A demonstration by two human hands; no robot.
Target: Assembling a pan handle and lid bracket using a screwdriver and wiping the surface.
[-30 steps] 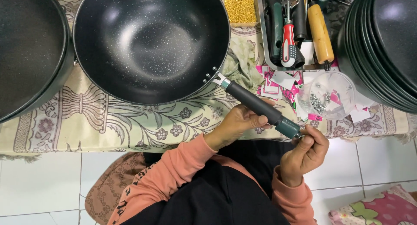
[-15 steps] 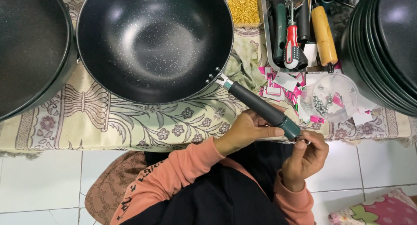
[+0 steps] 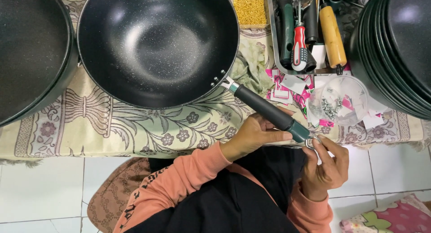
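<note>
A large black wok (image 3: 157, 44) is lying on a patterned floral cloth (image 3: 112, 125), its long dark handle (image 3: 265, 108) reaching out over the cloth's near edge. The handle is being gripped near its end by the left hand (image 3: 251, 136), fingers wrapped underneath and thumb laid along the side. The right hand (image 3: 325, 170) is being held at the handle's tip, its fingertips (image 3: 316, 143) pinched together on a small metal ring (image 3: 311, 141); the ring is too small to be made out clearly. For this fitting, the handle is probably best kept steady by the left hand while the small part is being worked squarely into the tip.

A stack of dark pans (image 3: 395, 48) is standing at the cloth's right edge, another pan (image 3: 27, 53) at its left. A metal tray (image 3: 274, 31) of tools is lying along the far edge, beside a block of yellow pieces (image 3: 250, 10). A clear bowl (image 3: 343, 100) of small screws is resting among pink and white paper scraps (image 3: 287, 87). White floor tiles (image 3: 45, 183) are showing below.
</note>
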